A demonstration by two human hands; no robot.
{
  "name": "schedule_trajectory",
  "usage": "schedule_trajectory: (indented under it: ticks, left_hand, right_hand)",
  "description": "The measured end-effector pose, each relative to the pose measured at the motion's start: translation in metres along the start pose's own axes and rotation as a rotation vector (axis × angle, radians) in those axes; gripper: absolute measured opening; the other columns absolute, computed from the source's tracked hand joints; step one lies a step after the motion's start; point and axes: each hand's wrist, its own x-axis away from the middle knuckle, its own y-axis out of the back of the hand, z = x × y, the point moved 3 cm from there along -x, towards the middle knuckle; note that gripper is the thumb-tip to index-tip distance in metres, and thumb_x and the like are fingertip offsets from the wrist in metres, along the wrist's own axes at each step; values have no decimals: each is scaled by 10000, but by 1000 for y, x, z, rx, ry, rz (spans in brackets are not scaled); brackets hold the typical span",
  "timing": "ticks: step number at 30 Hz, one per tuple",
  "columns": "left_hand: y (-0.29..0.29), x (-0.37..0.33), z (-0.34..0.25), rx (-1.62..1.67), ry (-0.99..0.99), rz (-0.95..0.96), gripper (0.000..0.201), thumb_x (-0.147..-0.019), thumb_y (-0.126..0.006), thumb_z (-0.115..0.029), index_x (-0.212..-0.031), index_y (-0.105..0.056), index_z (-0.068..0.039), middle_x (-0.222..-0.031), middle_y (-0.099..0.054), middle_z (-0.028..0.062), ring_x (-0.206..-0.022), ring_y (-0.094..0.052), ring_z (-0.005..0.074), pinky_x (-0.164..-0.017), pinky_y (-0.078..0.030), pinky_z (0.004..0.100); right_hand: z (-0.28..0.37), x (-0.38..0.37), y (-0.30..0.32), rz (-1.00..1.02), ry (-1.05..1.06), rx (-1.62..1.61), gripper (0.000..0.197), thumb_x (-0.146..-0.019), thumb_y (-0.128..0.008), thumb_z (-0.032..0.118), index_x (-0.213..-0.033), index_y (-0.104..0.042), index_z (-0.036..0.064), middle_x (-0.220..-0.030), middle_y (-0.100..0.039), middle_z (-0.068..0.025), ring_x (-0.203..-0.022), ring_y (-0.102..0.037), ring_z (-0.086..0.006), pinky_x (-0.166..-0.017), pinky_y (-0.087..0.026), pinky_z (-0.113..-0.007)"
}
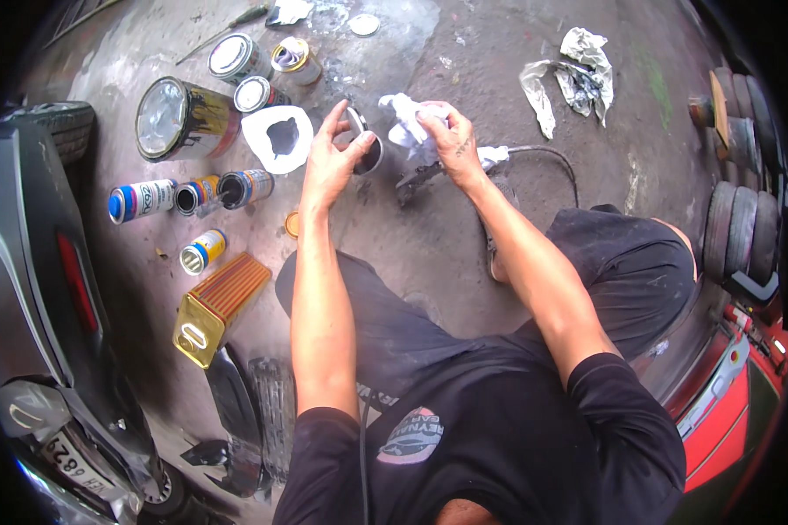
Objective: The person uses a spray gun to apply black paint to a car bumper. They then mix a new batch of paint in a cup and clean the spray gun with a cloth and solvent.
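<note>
My left hand (328, 166) is closed round a dark, round metal cup (374, 157), with its opening tipped toward my right hand. My right hand (451, 144) pinches a crumpled white rag (403, 118), held just right of the cup. Whether the rag touches the cup I cannot tell. Below the right hand a dark tool (418, 177) rests on the floor, partly hidden by that hand; white wrapping (493, 157) shows beside it, where a black hose (556, 154) leads away. A white sheet with a dark hole (282, 140) lies left of my left hand.
Left stand a large paint can (179, 122), smaller cans (236, 59), an open can (296, 59) and a blue-capped spray can (140, 201). A gold rectangular tin (219, 306) lies nearer. A grey car (39, 289) borders the left; stained paper (578, 79) and tyres (740, 227) lie right.
</note>
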Motion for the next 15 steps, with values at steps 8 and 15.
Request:
schedule_trajectory:
  ticks: [8, 15]
  left_hand:
    - [-32, 4, -26, 123, -129, 95, 678, -886, -740, -43, -1527, -522, -16, -1249, -704, 96, -935, -703, 140, -841, -552, 294]
    - [-38, -1, -17, 219, -135, 64, 702, -892, -750, -30, -1546, -494, -10, -1235, -704, 74, -961, -708, 135, -860, -563, 294]
  right_hand:
    - [71, -2, -40, 137, 156, 171, 246, -894, -785, 230, -992, -692, 25, -881, -720, -48, -811, -657, -97, -699, -538, -288]
    - [89, -10, -38, 157, 18, 173, 252, -876, -774, 238, -986, -684, 30, -875, -714, -43, -802, -654, -96, -688, -530, -297]
